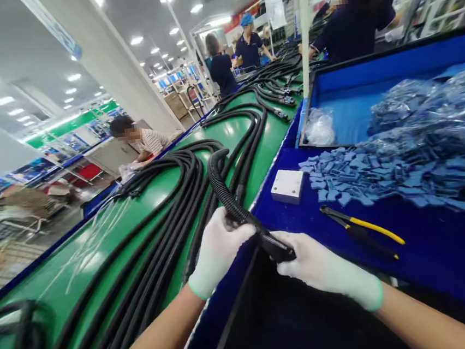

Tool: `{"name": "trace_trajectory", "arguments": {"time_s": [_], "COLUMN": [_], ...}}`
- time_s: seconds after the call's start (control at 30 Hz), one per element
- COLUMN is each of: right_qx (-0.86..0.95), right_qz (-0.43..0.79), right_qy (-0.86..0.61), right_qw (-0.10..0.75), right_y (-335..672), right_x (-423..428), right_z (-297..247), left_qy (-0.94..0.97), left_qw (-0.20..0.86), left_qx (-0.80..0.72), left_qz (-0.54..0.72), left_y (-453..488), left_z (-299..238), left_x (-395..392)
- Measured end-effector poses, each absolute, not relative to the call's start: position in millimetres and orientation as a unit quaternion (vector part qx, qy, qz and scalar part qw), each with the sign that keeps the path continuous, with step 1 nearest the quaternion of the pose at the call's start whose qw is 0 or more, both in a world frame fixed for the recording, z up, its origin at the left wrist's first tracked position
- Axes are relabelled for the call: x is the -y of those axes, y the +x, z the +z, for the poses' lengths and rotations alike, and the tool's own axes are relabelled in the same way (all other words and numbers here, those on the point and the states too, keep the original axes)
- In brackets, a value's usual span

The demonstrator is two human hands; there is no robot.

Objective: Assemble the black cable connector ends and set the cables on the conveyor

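Note:
Both of my hands wear white gloves. My left hand is closed around a black corrugated hose, just behind its end piece. At the hose's black end piece, my right hand grips with thumb and fingers. The hose arches up and away from my hands over the green table. Several long black hoses lie in loops beside my left hand. To the right of my right hand, pliers with yellow and black handles rest on the blue surface.
A white block sits beside a pile of small blue plastic pieces. Behind it, a blue tray holds clear plastic bags. Several people stand along the table's far end; one person is at the left edge.

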State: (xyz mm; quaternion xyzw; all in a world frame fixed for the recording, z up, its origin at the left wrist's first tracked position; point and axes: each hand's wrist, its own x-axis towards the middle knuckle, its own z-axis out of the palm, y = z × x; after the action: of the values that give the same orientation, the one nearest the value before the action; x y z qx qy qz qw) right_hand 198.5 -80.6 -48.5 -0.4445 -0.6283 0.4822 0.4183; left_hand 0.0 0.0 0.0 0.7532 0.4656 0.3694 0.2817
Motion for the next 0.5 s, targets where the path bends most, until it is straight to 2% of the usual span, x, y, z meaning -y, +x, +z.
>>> {"name": "trace_trajectory", "arguments": {"time_s": [0.07,0.13,0.17,0.27,0.37,0.43,0.5], "right_qx": [0.640,0.655,0.667,0.691,0.688,0.659,0.610], "right_qz": [0.477,0.469,0.465,0.455,0.439,0.351,0.200], "right_qy": [-0.450,-0.457,-0.458,-0.468,-0.497,-0.581,-0.702], "right_qw": [0.400,0.376,0.359,0.310,0.295,0.324,0.309], "right_y": [218,235,242,258,277,294,310], "right_x": [85,91,94,104,116,123,128], "right_z": [-47,-44,-42,-34,-25,-25,-33], "left_qy": [0.823,0.881,0.923,0.982,0.987,0.983,0.969], "left_qw": [0.078,-0.048,-0.085,-0.073,-0.028,0.012,0.074], "left_qx": [-0.393,-0.289,-0.207,-0.050,-0.057,-0.115,-0.183], "left_qz": [0.403,0.372,0.314,0.170,0.146,0.143,0.149], "left_y": [-2,3,8,29,46,51,55], "left_z": [5,8,8,-3,-26,-41,-49], "left_x": [6,11,13,15,8,0,-7]}}
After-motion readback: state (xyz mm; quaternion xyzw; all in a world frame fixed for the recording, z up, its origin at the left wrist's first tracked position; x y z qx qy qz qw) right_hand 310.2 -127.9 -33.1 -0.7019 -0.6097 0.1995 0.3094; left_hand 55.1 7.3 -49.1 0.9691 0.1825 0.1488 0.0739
